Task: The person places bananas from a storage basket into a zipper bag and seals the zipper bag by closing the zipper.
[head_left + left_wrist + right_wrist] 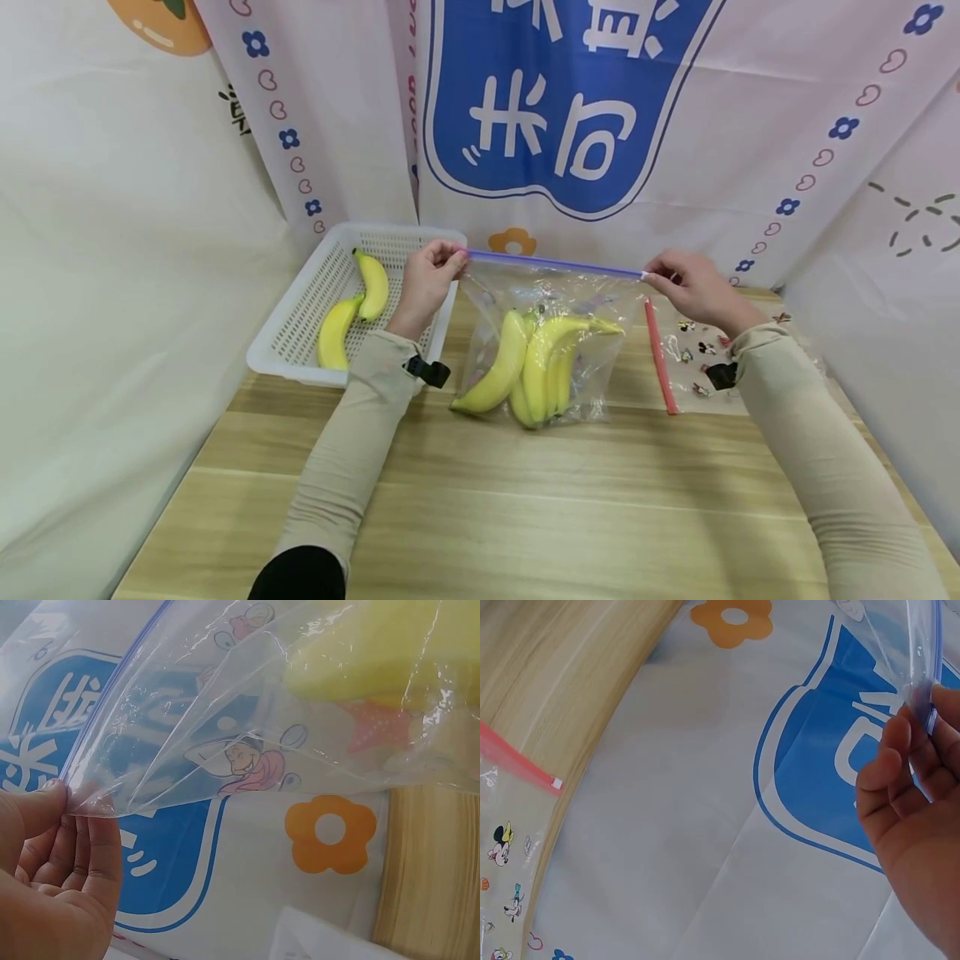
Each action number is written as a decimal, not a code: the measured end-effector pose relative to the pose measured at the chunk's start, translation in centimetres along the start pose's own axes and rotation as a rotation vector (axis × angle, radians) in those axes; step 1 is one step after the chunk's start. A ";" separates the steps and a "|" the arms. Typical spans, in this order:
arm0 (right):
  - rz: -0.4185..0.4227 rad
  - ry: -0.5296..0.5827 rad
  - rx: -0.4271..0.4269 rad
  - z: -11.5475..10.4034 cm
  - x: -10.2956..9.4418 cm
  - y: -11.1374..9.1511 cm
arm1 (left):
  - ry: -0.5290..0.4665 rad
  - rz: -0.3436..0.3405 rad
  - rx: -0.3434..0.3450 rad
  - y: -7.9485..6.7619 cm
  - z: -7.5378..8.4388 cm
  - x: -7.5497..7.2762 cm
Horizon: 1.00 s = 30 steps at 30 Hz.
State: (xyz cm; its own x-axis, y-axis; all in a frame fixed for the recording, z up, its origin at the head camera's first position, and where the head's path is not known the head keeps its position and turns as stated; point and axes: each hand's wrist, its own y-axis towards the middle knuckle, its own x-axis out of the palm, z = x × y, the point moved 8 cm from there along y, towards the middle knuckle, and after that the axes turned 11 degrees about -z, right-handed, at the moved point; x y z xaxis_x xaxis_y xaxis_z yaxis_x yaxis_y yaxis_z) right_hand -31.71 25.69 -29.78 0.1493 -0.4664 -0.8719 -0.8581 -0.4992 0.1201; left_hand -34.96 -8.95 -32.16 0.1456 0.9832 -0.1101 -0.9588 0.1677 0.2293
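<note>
A clear zip bag (592, 392) with a purple-blue zip strip (555, 264) hangs between the two hands, its lower part at the wooden table. Several yellow bananas (546, 367) show through the plastic. My left hand (426, 283) pinches the strip's left end; in the left wrist view, thumb and fingers of the left hand (64, 862) hold the bag's corner. At the other end, my right hand (693, 285) pinches the strip by its whitish end piece. The right wrist view shows the right hand (922, 795) gripping that corner. Cartoon prints (247, 761) mark the plastic.
Left of the bag stands a white plastic basket (288, 333) holding two bananas (352, 304). Another clear bag with a red zip strip (660, 358) lies flat on the wooden table (525, 508) at right, partly under the right forearm. A printed cloth (360, 108) hangs behind the table.
</note>
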 end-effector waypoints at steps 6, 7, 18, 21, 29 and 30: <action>0.014 -0.013 0.047 0.5 0.0 0.3 | 0.018 -0.007 -0.047 0.8 -0.5 0.0; 0.021 -0.019 0.062 0.6 0.0 0.5 | 0.028 -0.007 -0.061 1.1 -0.6 0.0; 0.166 -0.031 0.131 1.5 -1.0 3.4 | -0.023 0.012 -0.092 4.6 -0.5 -0.6; 0.182 -0.023 0.163 1.7 -1.3 4.2 | -0.032 0.024 -0.112 5.4 -0.8 -0.8; 0.227 0.046 0.233 2.3 -2.0 5.7 | -0.027 0.040 -0.097 7.5 -0.2 -1.0; 0.236 0.048 0.236 2.3 -2.2 5.9 | -0.027 0.042 -0.095 7.8 0.0 -1.0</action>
State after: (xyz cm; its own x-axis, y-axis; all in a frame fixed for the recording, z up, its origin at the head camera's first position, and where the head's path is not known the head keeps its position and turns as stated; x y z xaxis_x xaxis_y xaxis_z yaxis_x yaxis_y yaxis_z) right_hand -38.21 25.45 -28.23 -0.0488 -0.5854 -0.8093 -0.9611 -0.1930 0.1976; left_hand -42.59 -8.67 -30.28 0.1103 0.9910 -0.0761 -0.9828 0.1202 0.1400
